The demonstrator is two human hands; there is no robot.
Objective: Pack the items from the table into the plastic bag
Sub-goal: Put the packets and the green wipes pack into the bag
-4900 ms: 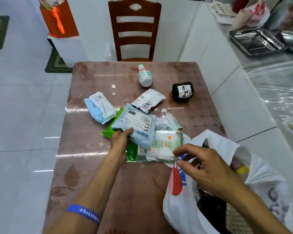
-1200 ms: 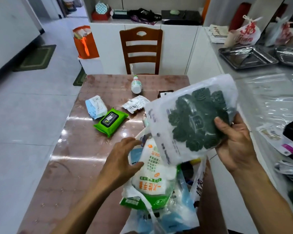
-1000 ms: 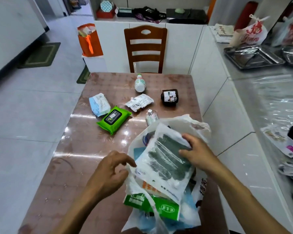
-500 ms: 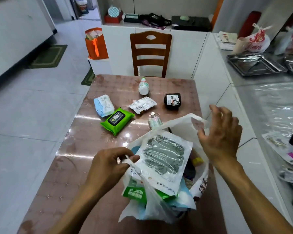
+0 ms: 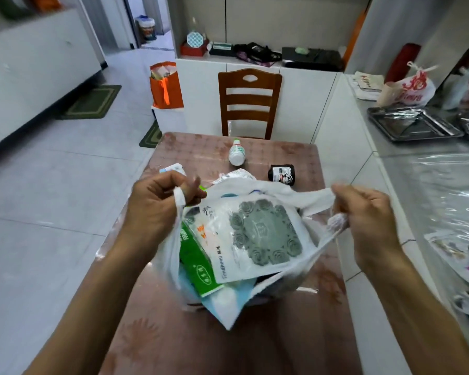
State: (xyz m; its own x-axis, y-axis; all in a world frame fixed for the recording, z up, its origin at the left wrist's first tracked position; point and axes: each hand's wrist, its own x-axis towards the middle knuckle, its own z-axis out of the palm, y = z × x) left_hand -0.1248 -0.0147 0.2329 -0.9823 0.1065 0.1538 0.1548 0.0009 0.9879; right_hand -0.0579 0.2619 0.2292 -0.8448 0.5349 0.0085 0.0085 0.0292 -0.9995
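STEP: bag (image 5: 255,293) held open, frame centre | FINGERS: left hand (image 5: 157,209) and right hand (image 5: 368,217) each grip a handle | NEXT: free one hand for bottle (image 5: 236,152), roll (image 5: 280,173), upper centre of surface (image 5: 173,334)

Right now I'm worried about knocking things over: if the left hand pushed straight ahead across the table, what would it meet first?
Probably the white and blue packet peeking out just beyond the left hand, which grips a handle of the plastic bag. Depth is unclear, so it might pass above.

right hand (image 5: 368,215) has now gripped the plastic bag (image 5: 303,201) handle.
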